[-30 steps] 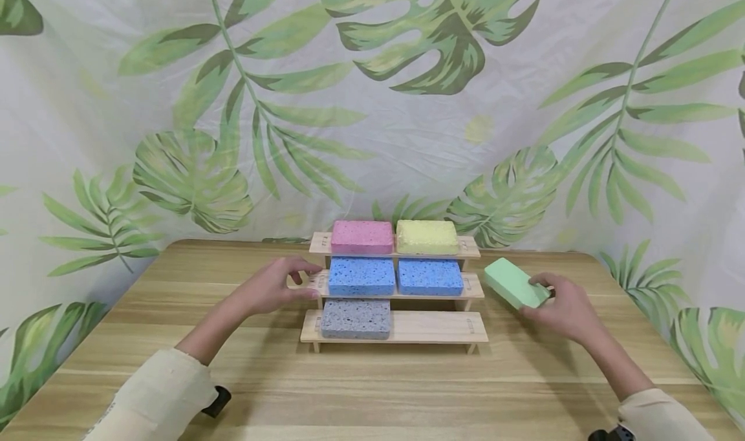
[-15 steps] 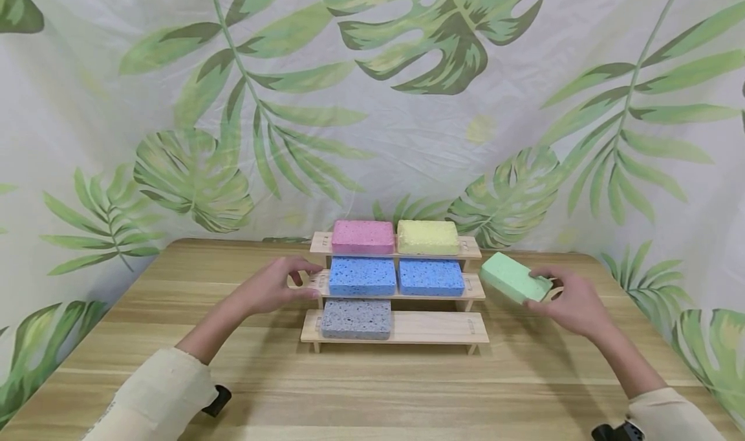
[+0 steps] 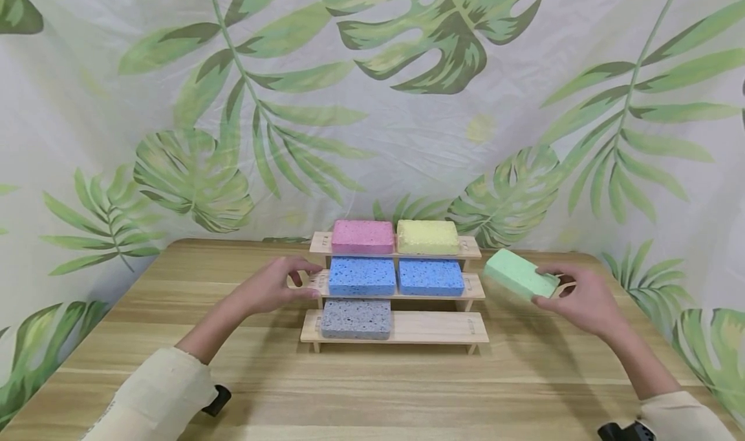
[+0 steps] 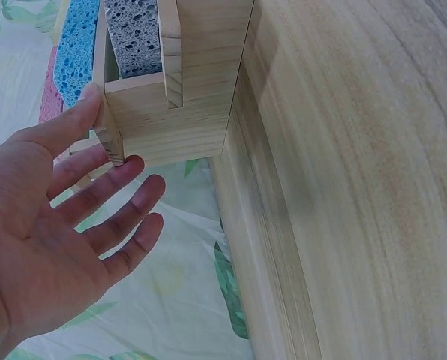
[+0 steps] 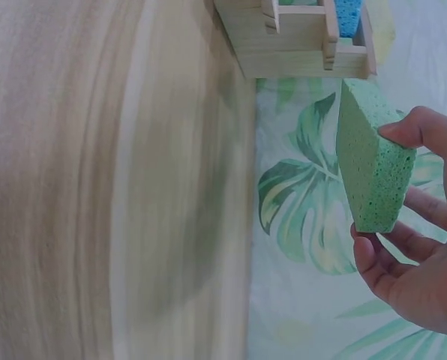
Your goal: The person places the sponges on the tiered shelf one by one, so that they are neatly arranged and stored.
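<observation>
A three-tier wooden display rack [image 3: 439, 326] stands on the table. My left hand [image 3: 276, 287] holds the left end of its middle tier, the thumb on top and fingertips under the board's end [image 4: 109, 139]. My right hand [image 3: 584, 302] pinches a green sponge [image 3: 518, 274] by its near end, thumb on one side and fingers on the other. The sponge is raised above the table to the right of the rack, tilted. On the top tier sit a pink sponge [image 3: 362, 237] and a yellow sponge [image 3: 427, 237]. Two blue sponges [image 3: 361, 277] fill the middle tier. A grey sponge [image 3: 356, 319] lies on the bottom tier's left half.
The wood-grain table [image 3: 372, 396] runs under both arms. Behind its far edge hangs a leaf-patterned cloth [image 3: 407, 143]. Black wrist cameras [image 3: 218, 400] are strapped near the light sleeves [image 3: 157, 392].
My right hand has shifted a little to the right and up with the green sponge, which has turned slightly. The left hand and the rack have stayed put.
</observation>
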A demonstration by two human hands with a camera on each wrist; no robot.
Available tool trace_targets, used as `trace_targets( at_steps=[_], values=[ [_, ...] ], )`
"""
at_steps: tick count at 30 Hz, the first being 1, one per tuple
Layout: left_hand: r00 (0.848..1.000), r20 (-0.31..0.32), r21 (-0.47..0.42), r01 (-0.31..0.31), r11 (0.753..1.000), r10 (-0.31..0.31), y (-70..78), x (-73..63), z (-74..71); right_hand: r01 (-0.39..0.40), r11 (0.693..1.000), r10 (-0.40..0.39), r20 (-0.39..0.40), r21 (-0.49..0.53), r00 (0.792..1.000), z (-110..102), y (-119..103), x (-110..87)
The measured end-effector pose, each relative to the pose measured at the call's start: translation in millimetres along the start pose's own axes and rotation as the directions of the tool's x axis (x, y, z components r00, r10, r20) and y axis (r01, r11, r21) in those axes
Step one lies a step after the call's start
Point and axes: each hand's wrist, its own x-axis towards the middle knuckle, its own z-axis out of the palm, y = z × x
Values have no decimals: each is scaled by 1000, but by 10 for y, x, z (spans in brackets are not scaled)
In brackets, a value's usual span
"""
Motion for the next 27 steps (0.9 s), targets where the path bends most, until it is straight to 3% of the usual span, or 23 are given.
trace_targets(
  at_steps=[4,11,27],
  values=[
    [1000,1,1,5,1000,-5,5,-3,2,26,1000,-25,-21,8,999,-48,-20,1],
    [1000,5,-23,6,1000,-6,-13,6,8,-9,1000,10,18,-8,1000,-161,-97,-12],
    [1000,7,-30,4,1000,-4,-19,5,3,52,999,-52,32,-6,998,-247,-263,-68]
  ],
)
